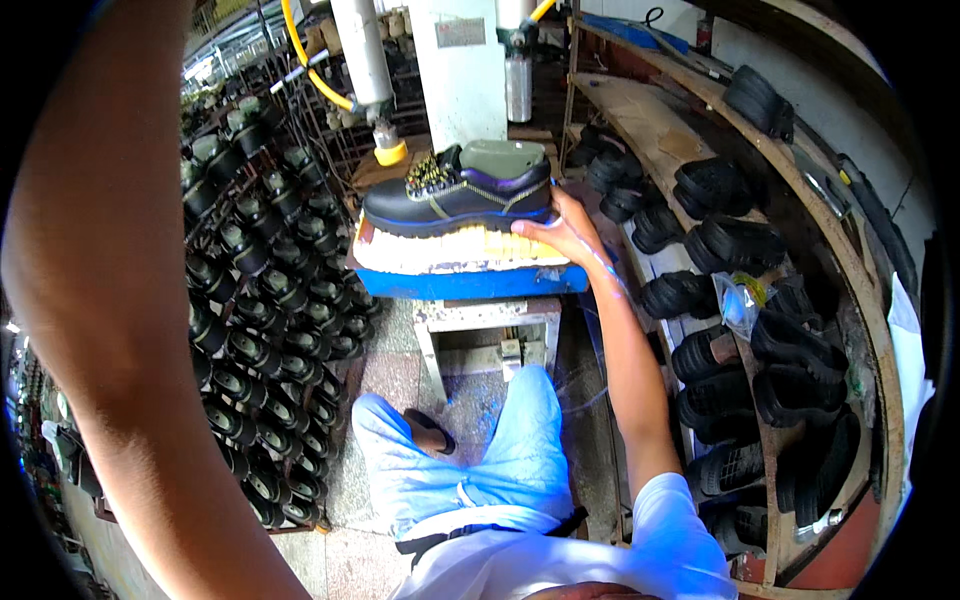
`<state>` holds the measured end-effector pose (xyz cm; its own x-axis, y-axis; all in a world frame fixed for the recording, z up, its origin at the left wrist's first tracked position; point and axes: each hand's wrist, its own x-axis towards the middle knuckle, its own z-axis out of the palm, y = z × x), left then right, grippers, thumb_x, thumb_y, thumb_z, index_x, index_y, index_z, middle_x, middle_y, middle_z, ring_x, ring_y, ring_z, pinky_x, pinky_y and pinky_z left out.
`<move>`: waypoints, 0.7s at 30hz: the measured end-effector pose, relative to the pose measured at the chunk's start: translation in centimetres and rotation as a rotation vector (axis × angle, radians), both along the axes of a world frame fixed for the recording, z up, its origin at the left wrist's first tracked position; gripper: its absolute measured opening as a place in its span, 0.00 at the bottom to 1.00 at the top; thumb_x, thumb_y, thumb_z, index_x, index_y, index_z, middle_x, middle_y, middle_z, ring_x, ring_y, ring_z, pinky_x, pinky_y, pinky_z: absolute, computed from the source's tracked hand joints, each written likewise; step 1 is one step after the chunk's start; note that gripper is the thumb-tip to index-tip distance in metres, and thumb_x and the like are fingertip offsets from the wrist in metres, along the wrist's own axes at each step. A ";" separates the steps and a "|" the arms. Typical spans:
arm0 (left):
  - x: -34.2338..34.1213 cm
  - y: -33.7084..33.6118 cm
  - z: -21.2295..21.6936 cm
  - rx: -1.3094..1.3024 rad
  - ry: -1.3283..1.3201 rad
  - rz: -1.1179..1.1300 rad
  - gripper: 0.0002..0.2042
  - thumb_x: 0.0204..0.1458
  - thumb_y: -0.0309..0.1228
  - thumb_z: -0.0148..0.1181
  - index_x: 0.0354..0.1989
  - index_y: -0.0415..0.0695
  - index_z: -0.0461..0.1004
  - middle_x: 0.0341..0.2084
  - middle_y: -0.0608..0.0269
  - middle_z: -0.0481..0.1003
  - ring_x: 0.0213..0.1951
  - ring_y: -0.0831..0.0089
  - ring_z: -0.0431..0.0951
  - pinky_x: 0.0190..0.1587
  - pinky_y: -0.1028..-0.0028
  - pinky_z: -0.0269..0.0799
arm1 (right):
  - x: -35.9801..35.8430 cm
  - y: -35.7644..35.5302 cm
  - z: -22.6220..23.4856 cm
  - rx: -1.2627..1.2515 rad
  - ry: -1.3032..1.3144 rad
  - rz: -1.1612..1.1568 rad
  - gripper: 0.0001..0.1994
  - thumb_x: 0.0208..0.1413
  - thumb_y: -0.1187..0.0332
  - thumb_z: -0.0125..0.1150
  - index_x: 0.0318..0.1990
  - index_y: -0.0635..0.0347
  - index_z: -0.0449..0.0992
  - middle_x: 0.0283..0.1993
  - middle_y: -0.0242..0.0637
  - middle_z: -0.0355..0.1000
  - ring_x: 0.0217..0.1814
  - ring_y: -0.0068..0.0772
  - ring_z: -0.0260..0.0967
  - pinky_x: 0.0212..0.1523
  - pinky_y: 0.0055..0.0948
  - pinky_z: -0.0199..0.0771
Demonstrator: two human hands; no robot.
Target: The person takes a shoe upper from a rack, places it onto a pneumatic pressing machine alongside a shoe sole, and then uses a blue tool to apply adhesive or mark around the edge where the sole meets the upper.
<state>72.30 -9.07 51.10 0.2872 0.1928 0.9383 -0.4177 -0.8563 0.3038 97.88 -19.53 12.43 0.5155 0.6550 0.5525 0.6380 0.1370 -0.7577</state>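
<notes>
A black lace-up work shoe (465, 205) with a green last (503, 157) in its opening rests on its sole, toe to the left. Under it lies a pale yellow pad (440, 252) set in a blue tray (470, 284) on a metal stand. At the heel my right hand (568, 232) grips the shoe, thumb along the sole edge and the fingers partly hidden behind. My left forearm rises large and close along the left side; its hand is out of the frame. Above the toe hangs a press cylinder with a yellow foot (390, 152), apart from the shoe.
A second cylinder (518, 90) hangs to the right of the pale machine column (455, 75). On the left, a rack (265, 300) carries many lasted shoes. Curved wooden shelves (640, 115) with several black soles (735, 245) stand on the right. A yellow hose (305, 55) runs above.
</notes>
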 end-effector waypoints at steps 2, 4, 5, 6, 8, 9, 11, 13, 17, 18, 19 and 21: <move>-0.2 0.5 0.0 0.006 0.016 0.028 0.20 0.67 0.43 0.48 0.44 0.36 0.78 0.37 0.56 0.77 0.43 0.63 0.78 0.50 0.65 0.72 | -1.7 0.2 1.0 -0.027 0.029 0.006 0.37 0.43 0.53 0.83 0.57 0.67 0.75 0.53 0.48 0.80 0.57 0.37 0.76 0.61 0.35 0.72; -0.4 0.5 0.1 0.001 0.018 0.029 0.20 0.67 0.43 0.49 0.44 0.37 0.78 0.36 0.57 0.77 0.43 0.64 0.78 0.50 0.66 0.72 | -1.4 -0.2 1.0 -0.066 0.007 -0.058 0.38 0.42 0.52 0.83 0.58 0.66 0.75 0.54 0.48 0.79 0.58 0.40 0.76 0.62 0.36 0.72; -0.4 0.5 0.4 0.004 0.020 0.033 0.19 0.67 0.42 0.49 0.43 0.37 0.78 0.36 0.57 0.77 0.42 0.64 0.78 0.50 0.66 0.72 | -1.2 -0.1 0.9 -0.054 0.009 -0.062 0.39 0.42 0.52 0.83 0.58 0.66 0.75 0.55 0.49 0.79 0.58 0.41 0.76 0.62 0.37 0.71; -0.4 0.6 0.3 -0.001 0.027 0.035 0.19 0.67 0.42 0.49 0.43 0.37 0.78 0.35 0.58 0.77 0.42 0.65 0.78 0.49 0.66 0.72 | -1.4 -0.1 0.9 -0.052 0.017 -0.060 0.39 0.42 0.51 0.83 0.59 0.66 0.75 0.55 0.49 0.79 0.59 0.41 0.76 0.63 0.38 0.71; -0.4 0.6 0.3 -0.003 0.030 0.049 0.19 0.67 0.42 0.49 0.42 0.37 0.79 0.34 0.59 0.77 0.41 0.65 0.78 0.49 0.66 0.73 | -1.5 -0.5 1.1 -0.072 0.016 -0.074 0.39 0.42 0.51 0.83 0.59 0.65 0.75 0.56 0.49 0.79 0.59 0.41 0.76 0.63 0.38 0.71; -0.4 0.7 0.3 -0.002 0.034 0.055 0.18 0.67 0.42 0.50 0.42 0.38 0.79 0.34 0.59 0.77 0.41 0.66 0.78 0.48 0.67 0.73 | -1.8 -0.6 1.2 -0.083 0.021 -0.079 0.40 0.42 0.51 0.83 0.59 0.65 0.75 0.56 0.49 0.79 0.59 0.42 0.75 0.63 0.38 0.71; -0.5 0.6 0.2 -0.001 0.034 0.069 0.18 0.67 0.41 0.50 0.41 0.38 0.79 0.33 0.60 0.77 0.40 0.66 0.78 0.48 0.67 0.73 | -2.0 -0.8 1.3 -0.103 0.005 -0.120 0.40 0.41 0.52 0.83 0.60 0.65 0.75 0.55 0.49 0.79 0.59 0.41 0.75 0.63 0.38 0.71; -0.7 0.6 0.2 -0.001 0.032 0.092 0.18 0.67 0.41 0.50 0.40 0.38 0.79 0.32 0.61 0.77 0.40 0.67 0.78 0.47 0.67 0.73 | -2.3 -0.9 1.5 -0.109 0.008 -0.111 0.40 0.41 0.52 0.84 0.60 0.65 0.74 0.55 0.48 0.79 0.59 0.40 0.76 0.62 0.37 0.71; -2.2 -0.9 0.4 0.037 -0.079 0.179 0.17 0.66 0.40 0.51 0.38 0.39 0.80 0.30 0.63 0.77 0.38 0.69 0.78 0.46 0.68 0.73 | -1.9 -0.4 1.0 -0.046 0.049 -0.020 0.40 0.41 0.55 0.84 0.61 0.65 0.74 0.56 0.47 0.79 0.58 0.37 0.75 0.63 0.35 0.71; -3.2 -1.7 0.2 0.062 -0.151 0.241 0.17 0.66 0.40 0.51 0.38 0.39 0.80 0.29 0.63 0.77 0.38 0.69 0.78 0.46 0.68 0.73 | -2.0 0.2 0.9 -0.046 0.045 -0.019 0.40 0.42 0.55 0.84 0.62 0.65 0.74 0.56 0.47 0.79 0.58 0.36 0.75 0.63 0.35 0.71; -4.3 -2.6 -0.7 0.085 -0.243 0.313 0.17 0.66 0.40 0.52 0.38 0.39 0.80 0.29 0.64 0.77 0.37 0.69 0.78 0.45 0.68 0.73 | -2.4 0.8 1.0 -0.044 0.031 -0.017 0.40 0.42 0.55 0.84 0.62 0.65 0.73 0.56 0.47 0.79 0.58 0.36 0.75 0.63 0.36 0.72; -4.1 -2.9 -5.3 0.081 -0.372 0.395 0.16 0.66 0.39 0.52 0.37 0.39 0.81 0.28 0.65 0.77 0.37 0.70 0.78 0.45 0.69 0.73 | -0.8 0.0 0.5 -0.081 0.071 0.057 0.39 0.43 0.57 0.83 0.62 0.65 0.73 0.56 0.46 0.79 0.58 0.34 0.75 0.63 0.36 0.71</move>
